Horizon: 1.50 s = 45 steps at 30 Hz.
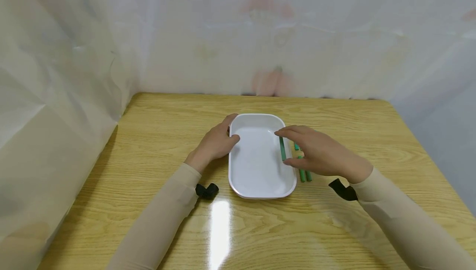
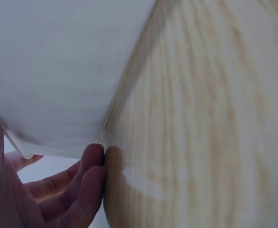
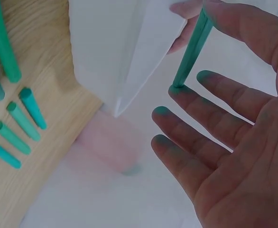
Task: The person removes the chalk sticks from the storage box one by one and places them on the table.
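My right hand (image 1: 323,152) pinches a green chalk-like stick (image 3: 193,50) lengthwise, with the thumb at one end and a fingertip at the other. In the head view this stick is over the right side of a white tray (image 1: 256,166). Green marks colour the fingertips. My left hand (image 1: 213,142) grips the tray's left side, its thumb over the rim and its fingers along the outer wall. Several more green sticks (image 3: 23,121) lie on the table right of the tray, partly hidden by my right hand in the head view.
The tray sits on a wood-grain table (image 1: 178,113). Pale, patterned sheeting (image 1: 208,47) hangs behind the table and along its left side. A dark strap (image 1: 207,191) is at the left wrist, and another dark strap (image 1: 343,190) at the right.
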Each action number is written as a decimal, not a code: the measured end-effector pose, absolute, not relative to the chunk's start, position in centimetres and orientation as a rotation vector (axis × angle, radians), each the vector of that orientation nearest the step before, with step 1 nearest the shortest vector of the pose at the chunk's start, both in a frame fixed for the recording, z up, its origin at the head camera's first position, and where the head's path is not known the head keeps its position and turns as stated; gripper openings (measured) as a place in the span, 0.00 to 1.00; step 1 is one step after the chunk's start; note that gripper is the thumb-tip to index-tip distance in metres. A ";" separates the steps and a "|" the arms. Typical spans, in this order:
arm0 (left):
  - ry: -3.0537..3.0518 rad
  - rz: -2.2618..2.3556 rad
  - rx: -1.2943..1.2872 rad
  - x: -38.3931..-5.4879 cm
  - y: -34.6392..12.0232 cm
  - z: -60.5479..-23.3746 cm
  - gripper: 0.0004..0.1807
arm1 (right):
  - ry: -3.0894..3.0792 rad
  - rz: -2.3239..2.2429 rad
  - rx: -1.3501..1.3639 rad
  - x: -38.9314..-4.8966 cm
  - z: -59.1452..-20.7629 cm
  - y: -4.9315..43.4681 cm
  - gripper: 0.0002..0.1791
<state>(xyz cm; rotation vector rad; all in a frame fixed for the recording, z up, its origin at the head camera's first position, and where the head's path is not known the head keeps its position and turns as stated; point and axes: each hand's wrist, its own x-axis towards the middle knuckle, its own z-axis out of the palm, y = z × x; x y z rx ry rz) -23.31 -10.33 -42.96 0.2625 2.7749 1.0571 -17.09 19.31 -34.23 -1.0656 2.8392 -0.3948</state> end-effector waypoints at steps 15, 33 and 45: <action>2.770 1.054 0.253 -23.2 -10.4 -42.6 0.40 | 2.871 -0.385 -1.026 -16.3 -33.2 22.0 0.37; 2.747 1.062 0.246 -22.8 -10.2 -43.1 0.40 | 2.892 -0.380 -0.920 -15.3 -35.0 25.2 0.35; 2.779 1.067 0.262 -22.9 -10.4 -43.0 0.40 | 2.896 -0.387 -0.886 -14.9 -36.1 26.9 0.37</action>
